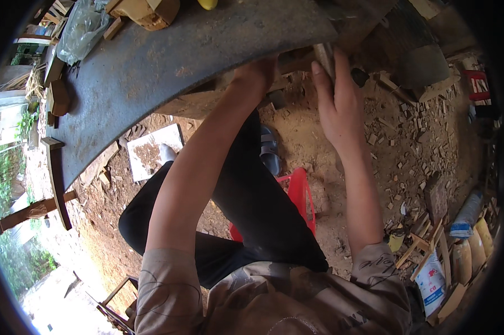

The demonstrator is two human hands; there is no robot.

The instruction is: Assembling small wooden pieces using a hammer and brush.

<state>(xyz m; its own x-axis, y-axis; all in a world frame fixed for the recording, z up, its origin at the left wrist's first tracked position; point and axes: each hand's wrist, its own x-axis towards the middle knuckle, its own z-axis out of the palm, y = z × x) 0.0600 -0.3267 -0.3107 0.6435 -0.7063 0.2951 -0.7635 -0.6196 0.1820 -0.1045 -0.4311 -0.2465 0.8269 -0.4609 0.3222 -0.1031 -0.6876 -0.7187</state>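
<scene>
A: State of the right hand (341,106)?

B: Closed around a narrow, straight, grey-brown bar (325,60) of uncertain material. Thumb on the left side, fingers on the right.

A: Position and long axis of the bar?

B: Directly ahead of the right hand, at the near edge of the dark grey, flat worktop (168,67). Long axis pointing away from the wearer, far end leaning slightly left. Contact with the worktop edge: cannot tell.

A: Nearer hand?

B: Right, by direct grip. Left hand (266,68) to the left of the bar and apart from it, partly beneath the worktop edge. Fingers hidden; open or closed, cannot tell.

A: Surroundings, outward?

B: Lower, between the hands, a blue-grey strapped sandal (270,155); beyond, a red plastic chair (301,181). To the right, scattered pale wood offcuts (402,134). On the worktop, a light-brown wooden block (151,14).
</scene>
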